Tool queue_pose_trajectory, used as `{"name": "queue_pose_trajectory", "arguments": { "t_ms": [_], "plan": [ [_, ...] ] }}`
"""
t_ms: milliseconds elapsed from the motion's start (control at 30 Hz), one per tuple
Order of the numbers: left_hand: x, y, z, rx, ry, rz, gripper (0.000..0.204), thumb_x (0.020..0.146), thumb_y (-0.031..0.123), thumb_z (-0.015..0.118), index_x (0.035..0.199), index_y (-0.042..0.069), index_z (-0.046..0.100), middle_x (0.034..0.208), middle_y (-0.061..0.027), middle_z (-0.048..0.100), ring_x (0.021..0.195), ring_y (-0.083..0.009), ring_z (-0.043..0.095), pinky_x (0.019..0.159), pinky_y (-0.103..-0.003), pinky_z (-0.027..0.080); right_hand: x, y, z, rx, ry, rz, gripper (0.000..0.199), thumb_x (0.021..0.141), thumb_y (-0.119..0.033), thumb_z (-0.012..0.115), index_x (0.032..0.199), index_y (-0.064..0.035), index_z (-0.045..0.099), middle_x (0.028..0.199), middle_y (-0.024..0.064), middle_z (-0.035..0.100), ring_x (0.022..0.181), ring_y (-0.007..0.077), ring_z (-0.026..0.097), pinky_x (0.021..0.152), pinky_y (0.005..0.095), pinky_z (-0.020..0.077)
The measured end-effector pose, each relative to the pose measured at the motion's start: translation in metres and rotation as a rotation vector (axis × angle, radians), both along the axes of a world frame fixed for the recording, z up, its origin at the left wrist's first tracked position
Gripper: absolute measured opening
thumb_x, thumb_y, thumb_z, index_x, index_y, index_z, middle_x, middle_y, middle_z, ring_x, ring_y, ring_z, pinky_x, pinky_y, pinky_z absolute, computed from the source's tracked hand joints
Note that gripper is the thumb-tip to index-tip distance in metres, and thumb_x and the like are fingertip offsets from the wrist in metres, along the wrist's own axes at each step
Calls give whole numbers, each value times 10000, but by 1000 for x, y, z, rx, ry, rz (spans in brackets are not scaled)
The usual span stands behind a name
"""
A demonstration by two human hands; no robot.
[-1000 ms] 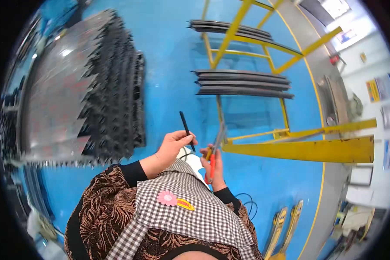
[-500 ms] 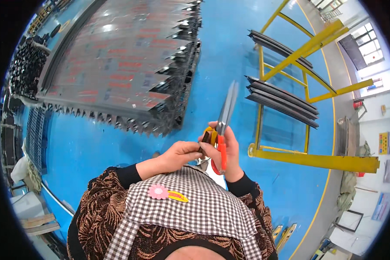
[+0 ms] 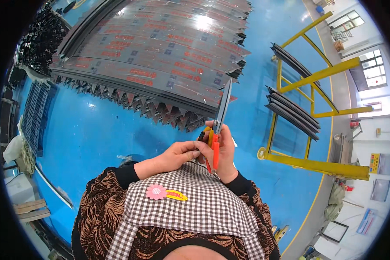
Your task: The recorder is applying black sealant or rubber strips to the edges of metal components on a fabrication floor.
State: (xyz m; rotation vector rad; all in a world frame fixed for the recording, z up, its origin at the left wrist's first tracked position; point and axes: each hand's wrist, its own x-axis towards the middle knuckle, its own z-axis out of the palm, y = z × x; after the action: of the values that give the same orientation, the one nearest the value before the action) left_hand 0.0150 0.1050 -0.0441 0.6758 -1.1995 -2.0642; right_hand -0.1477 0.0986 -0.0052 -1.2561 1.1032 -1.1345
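Nearest, just past the black-and-white gingham apron, the left hand and right hand meet at their fingertips. The left fingers are narrow, drawn together against the right thumb; whether they pinch the slim black piece just beyond them I cannot tell. The right fingers are curled around the orange-red-handled scissors, whose blades point forward, away from the apron, and look to lie together. If the right grip loosened, the scissors could tip and fall point-first to the blue floor; a twist of that wrist might swing the blades or squeeze the left fingertips against the handles, and the slim black piece, being small, could slip away. Farther off lies a stack of film-covered dark profiles with jagged, angled ends — and to the right a yellow steel rack carries dark grey bars. Against a second ago, when the hands stood apart and the left held up a black stick, they now touch, and the view has swung, setting the stack nearer the middle and the rack farther right
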Motion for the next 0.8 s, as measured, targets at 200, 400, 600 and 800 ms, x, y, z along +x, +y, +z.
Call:
{"name": "queue_pose_trajectory", "arguments": {
  "t_ms": [200, 400, 600, 800],
  "plan": [
    [14, 4, -2, 29, -70, 109, 185, 978, 71, 462, 1121, 15, 567, 936, -71, 616, 812, -140, 586, 772, -271, 498, 16, -4, -9, 62, -42, 6, 526, 745, 105, 639, 1216, -77, 490, 857, 52, 577, 749, 134, 567, 678, 231, 468],
    [10, 2, 4, 90, -72, 447, 129, 982, 95, 471, 1033, 18, 560, 810, -71, 585, 686, -142, 555, 664, -267, 483, -5, -10, -23, 11, 62, 128, 462, 790, -23, 653, 1222, -49, 492, 872, 67, 601, 716, 161, 564, 654, 255, 464],
    [0, -8, 24, 122, 0, 650, 113, 987, 105, 460, 990, 26, 541, 718, -54, 535, 614, -139, 514, 589, -253, 446, -28, 1, -25, -64, 324, 304, 438, 826, -148, 666, 1207, -16, 496, 844, 77, 610, 673, 199, 564, 620, 275, 454],
    [-14, -12, 27, 177, -3, 668, 113, 990, 108, 451, 992, 29, 532, 690, -47, 516, 589, -139, 499, 559, -255, 441, -38, -1, -33, -104, 317, 359, 431, 829, -160, 670, 1194, -9, 498, 797, 88, 612, 642, 216, 560, 602, 286, 451]
  ]
}}
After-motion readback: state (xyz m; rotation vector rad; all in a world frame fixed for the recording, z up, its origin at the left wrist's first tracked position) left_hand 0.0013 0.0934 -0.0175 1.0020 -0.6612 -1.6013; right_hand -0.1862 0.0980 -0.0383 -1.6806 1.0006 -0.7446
